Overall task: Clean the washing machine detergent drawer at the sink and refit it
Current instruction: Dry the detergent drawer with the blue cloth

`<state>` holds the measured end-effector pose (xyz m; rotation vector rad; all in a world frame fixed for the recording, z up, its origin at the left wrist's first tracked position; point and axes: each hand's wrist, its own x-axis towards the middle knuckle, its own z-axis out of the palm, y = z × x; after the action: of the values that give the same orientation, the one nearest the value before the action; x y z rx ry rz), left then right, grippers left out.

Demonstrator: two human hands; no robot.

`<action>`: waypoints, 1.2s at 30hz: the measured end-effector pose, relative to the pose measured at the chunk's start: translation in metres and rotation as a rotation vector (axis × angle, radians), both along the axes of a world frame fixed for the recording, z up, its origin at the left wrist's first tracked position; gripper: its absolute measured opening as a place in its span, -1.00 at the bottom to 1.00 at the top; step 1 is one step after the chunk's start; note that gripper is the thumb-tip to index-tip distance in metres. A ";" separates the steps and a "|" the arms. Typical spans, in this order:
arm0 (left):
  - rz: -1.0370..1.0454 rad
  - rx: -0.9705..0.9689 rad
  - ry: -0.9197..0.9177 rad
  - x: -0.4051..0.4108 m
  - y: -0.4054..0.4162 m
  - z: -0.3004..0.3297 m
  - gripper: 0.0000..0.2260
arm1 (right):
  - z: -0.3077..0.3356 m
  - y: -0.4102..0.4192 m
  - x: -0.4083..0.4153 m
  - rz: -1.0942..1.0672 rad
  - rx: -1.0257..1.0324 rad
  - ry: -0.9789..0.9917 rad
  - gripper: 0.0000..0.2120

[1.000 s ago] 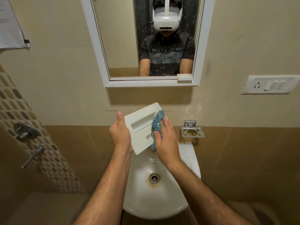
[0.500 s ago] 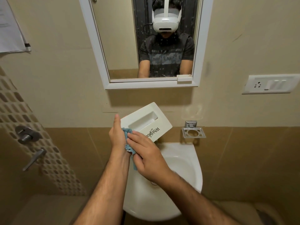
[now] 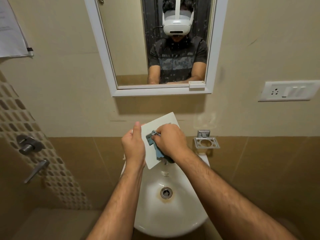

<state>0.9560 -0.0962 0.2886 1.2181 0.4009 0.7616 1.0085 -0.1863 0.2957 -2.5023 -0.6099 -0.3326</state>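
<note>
The white detergent drawer (image 3: 161,121) is held above the back of the white sink (image 3: 183,213), its flat front panel facing me. My left hand (image 3: 133,146) grips its left edge, thumb up along the side. My right hand (image 3: 170,141) holds a blue cloth (image 3: 158,152), fingers curled round it, and presses it into the handle recess on the panel. The rest of the drawer behind the panel is hidden.
The sink drain (image 3: 166,192) lies below the hands. A metal soap holder (image 3: 206,142) is fixed to the wall at right, a switch socket (image 3: 288,91) further right. A mirror (image 3: 159,44) hangs above; taps (image 3: 27,144) stick out at left.
The drawer has turned back to a steeper angle. My right hand with the cloth moved from the panel's lower left corner up into the handle recess.
</note>
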 end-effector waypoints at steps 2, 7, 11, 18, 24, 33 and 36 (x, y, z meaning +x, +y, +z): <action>-0.006 0.025 -0.002 0.000 0.001 -0.003 -0.61 | 0.003 0.000 0.003 -0.108 -0.045 0.008 -0.84; -0.010 0.072 0.004 0.001 0.003 -0.010 -0.59 | 0.004 -0.010 0.020 -0.261 -0.002 0.042 -0.87; 0.003 0.007 -0.007 0.002 0.004 -0.004 -0.64 | -0.007 -0.008 0.012 -0.266 0.189 -0.044 -0.86; -0.050 -0.074 0.010 -0.006 0.010 -0.004 -0.66 | -0.014 -0.034 0.032 -0.435 0.697 0.077 -0.82; -0.210 -0.043 0.107 -0.008 0.030 0.001 -0.68 | -0.008 -0.074 0.054 0.127 0.610 0.601 -0.44; -0.464 0.457 0.502 0.008 0.035 0.000 -0.39 | 0.014 -0.045 0.033 0.096 0.665 -0.051 -0.88; -0.469 0.534 0.511 0.011 0.022 0.000 -0.39 | 0.000 -0.017 0.020 0.240 0.524 0.065 -0.72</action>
<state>0.9669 -0.0743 0.2888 1.9341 0.3101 0.1344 1.0286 -0.2034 0.2961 -1.9113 -0.6864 -0.2754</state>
